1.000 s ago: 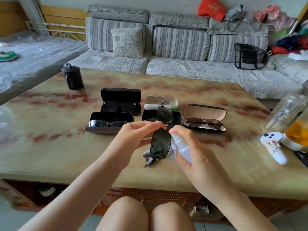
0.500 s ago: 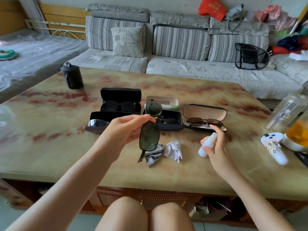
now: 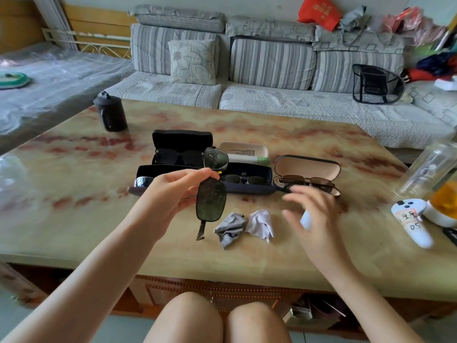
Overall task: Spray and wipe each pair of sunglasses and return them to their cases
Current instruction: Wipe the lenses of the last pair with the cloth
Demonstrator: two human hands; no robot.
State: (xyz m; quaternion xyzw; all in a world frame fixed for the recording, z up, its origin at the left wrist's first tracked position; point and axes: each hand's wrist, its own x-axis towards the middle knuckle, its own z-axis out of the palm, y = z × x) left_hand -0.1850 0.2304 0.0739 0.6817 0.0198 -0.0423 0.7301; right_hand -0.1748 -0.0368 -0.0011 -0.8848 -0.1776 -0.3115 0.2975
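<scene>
Cases (image 3: 307, 169) come to five, all open, clustered at mid-frame: four hold one pair of cased sunglasses (image 3: 306, 180) each, and the cream case (image 3: 243, 147) at the back holds a tube. A fifth pair, the held sunglasses (image 3: 211, 203), hangs above the table (image 3: 74, 194) in front of them. The left hand (image 3: 170, 196) pinches it between thumb and fingertips where the lenses meet. Its long axis runs up and down the frame, one lens high, one low, a temple arm dangling below. Two crumpled cloths, a grey cloth (image 3: 230, 227) and a white cloth (image 3: 261, 225), lie just right of it. The right hand (image 3: 314, 219) is blurred, fingers spread, with a white spray bottle (image 3: 305, 219) at its palm; whether it grips the bottle I cannot tell. The table is beige marble veined red, and a striped grey sofa (image 3: 272, 63) stands behind.
</scene>
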